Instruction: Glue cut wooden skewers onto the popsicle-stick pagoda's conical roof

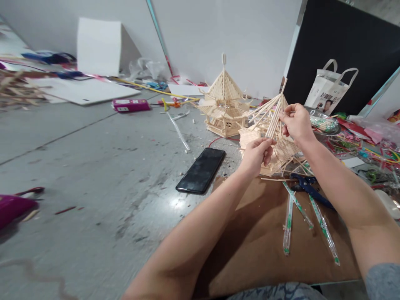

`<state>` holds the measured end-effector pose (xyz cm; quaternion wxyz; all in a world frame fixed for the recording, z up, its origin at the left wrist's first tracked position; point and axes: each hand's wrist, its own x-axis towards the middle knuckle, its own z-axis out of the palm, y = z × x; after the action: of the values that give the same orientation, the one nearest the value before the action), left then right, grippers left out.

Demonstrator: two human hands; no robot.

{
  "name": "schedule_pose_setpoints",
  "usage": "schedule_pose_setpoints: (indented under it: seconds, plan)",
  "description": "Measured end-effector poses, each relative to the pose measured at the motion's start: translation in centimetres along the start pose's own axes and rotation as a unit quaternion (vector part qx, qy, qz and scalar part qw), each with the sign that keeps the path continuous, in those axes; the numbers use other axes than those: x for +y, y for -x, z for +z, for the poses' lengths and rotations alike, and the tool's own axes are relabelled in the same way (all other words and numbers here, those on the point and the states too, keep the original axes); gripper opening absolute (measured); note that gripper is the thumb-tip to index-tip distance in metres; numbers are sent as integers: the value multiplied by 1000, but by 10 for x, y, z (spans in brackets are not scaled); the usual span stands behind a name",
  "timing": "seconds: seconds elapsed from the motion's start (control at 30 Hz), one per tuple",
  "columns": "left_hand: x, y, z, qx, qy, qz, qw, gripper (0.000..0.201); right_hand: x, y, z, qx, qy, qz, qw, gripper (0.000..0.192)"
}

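Stick roof frame (271, 114): a half-built cone of pale wooden sticks fanning down from a peak, held up in both our hands above the far edge of the brown cardboard sheet (259, 246), with stacked stick walls of the same build just beneath it. Left hand (258, 153): closed on the lower end of the frame, thumb and fingers pinching the sticks from below. Right hand (296, 123): closed near the top, fingertips pinched on one slanting stick close to the peak. Handling, as we judge it: the piece looks light and brittle, so we keep the lower grip as the steady one and let the upper fingers do the fine placing, pressing along the stick's length and not across it, lest the fan splay or a joint crack. Reference piece: a finished stick pagoda (224, 104) stands on the grey floor just behind, apart from our hands; we may check the roof angle against it. Nearby stock: wrapped chopsticks (289, 218) lying on the cardboard, blue-handled scissors (308, 187) beside them, touching nothing we hold. Also present: a black phone (201, 170) face up on the floor left of the cardboard, a white tote bag (331, 89) at the back wall, a pink box (131, 105) well apart.
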<state>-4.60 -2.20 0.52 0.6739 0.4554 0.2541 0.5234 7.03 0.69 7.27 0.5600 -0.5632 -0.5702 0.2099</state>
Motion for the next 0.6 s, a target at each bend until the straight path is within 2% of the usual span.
schedule_pose_setpoints:
  seconds: [0.27, 0.47, 0.6]
  plan:
    - [-3, 0, -1, -9, -22, 7, 1000, 29, 0, 6, -9, -32, 16, -30, 999, 14]
    - [-6, 6, 0, -15, -25, -2, 1000, 28, 0, 29, -39, 19, 97, -90, 991, 12]
    - [-14, 19, 10, 1, -49, 49, 998, 28, 7, 52, -61, -15, 62, -72, 995, 18]
